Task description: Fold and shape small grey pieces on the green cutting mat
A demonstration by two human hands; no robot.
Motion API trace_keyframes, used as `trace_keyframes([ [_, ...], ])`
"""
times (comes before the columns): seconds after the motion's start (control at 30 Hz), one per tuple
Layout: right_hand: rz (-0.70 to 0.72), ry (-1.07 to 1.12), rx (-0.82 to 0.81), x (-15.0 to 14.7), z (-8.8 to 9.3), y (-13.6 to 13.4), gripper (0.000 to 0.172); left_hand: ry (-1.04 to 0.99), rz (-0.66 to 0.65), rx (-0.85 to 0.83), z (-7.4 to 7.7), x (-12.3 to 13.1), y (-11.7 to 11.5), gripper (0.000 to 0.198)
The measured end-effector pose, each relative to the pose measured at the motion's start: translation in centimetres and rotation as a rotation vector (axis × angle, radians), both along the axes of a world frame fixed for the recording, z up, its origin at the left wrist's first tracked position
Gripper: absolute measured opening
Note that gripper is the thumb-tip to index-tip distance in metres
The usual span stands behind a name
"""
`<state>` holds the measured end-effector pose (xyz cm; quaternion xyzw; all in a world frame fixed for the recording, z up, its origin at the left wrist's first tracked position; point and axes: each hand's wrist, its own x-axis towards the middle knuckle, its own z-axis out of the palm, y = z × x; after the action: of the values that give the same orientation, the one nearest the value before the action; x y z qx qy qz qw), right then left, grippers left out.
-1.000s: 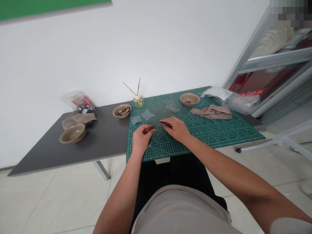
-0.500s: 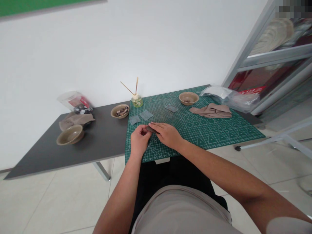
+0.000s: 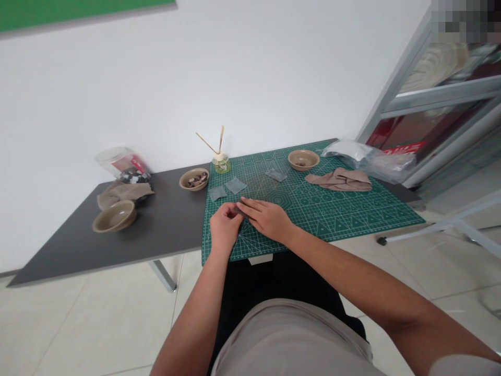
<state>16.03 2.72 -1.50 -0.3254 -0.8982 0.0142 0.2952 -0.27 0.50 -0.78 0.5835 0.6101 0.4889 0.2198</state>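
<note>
Over the front left of the green cutting mat point(image 3: 313, 206), my two hands meet around a small dark flat piece, mostly hidden by the fingers. My left hand point(image 3: 226, 223) is closed, pinching the piece between thumb and fingers. My right hand point(image 3: 268, 216) lies across it from the right, fingers together and pressed on it. Just beyond my hands lie two flat translucent packets, a left packet point(image 3: 217, 193) and a right packet point(image 3: 236, 185). A third clear packet point(image 3: 276, 174) rests farther back.
A bowl of dark and pale pieces point(image 3: 194, 186) stands left of a reed diffuser point(image 3: 222, 163). Right are another bowl point(image 3: 303, 165), a brown cloth point(image 3: 342, 180) and plastic bags point(image 3: 371, 156). On the grey table's left are a bowl point(image 3: 114, 225), a cloth point(image 3: 125, 193) and a tipped container point(image 3: 121, 161).
My right fingers have slid lower and flatter over the dark piece, which shows less now. My left hand keeps its pinch. The view has shifted slightly.
</note>
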Motion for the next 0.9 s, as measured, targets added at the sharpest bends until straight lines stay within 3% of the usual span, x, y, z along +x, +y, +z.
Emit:
trace_keyframes([
  [0.53, -0.093, -0.04, 0.075, 0.05, -0.13, 0.05, 0.045, -0.092, 0.037, -0.013, -0.13, 0.18, -0.14, 0.014],
  [0.73, -0.033, -0.055, 0.138, 0.08, -0.06, -0.17, 0.043, -0.013, 0.045, 0.028, -0.32, 0.11, -0.05, 0.012],
  [0.9, -0.111, -0.065, 0.121, 0.08, -0.13, -0.16, 0.045, -0.09, 0.016, -0.002, -0.49, 0.09, -0.09, 0.014],
])
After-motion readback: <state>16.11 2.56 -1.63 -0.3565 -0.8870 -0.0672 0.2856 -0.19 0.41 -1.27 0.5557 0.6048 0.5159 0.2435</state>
